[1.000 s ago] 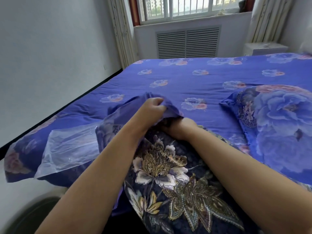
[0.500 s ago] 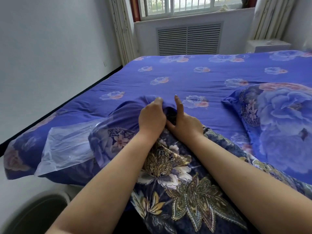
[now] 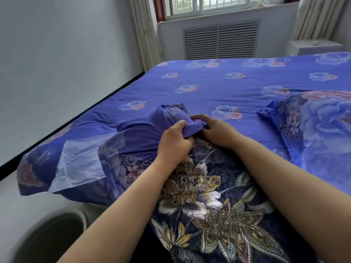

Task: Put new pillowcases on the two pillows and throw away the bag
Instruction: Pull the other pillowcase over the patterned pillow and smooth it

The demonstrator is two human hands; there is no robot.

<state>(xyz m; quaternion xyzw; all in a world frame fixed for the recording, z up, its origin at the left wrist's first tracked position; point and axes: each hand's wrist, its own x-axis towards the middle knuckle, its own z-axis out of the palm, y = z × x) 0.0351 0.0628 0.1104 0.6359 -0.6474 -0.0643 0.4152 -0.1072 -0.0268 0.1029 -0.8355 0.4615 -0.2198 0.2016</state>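
The step in hand looked to be the second pillow: the far pillow in its blue rose-printed case (image 3: 321,128) already lay dressed by the right edge of the blue flowered bed sheet (image 3: 218,88), while the dark navy pillow with gold and white flowers (image 3: 209,202) sat at the near edge of the bed with only its far end under new cloth.

The left hand (image 3: 174,143) was clenched on a bunch of the plain blue pillowcase fabric (image 3: 152,128), fingers curled over a fold at the case's mouth. The right hand (image 3: 218,130) lay just beside it, fingers bent onto the same fold where it met the pillow; whether it truly pinched the cloth or only pressed it could not be told.

The dark pillow's long axis ran from the near edge of the bed away toward the window side, its far end pointing into the case. The case itself lay slack and rumpled, trailing toward the left edge of the bed.

Next, the mouth would probably need spreading with both hands and drawing back along the pillow toward the person.

The clear plastic bag (image 3: 81,164) lay flat over the near-left corner of the bed, touching the case, not yet thrown away; a round grey bin (image 3: 47,238) stood below that corner.
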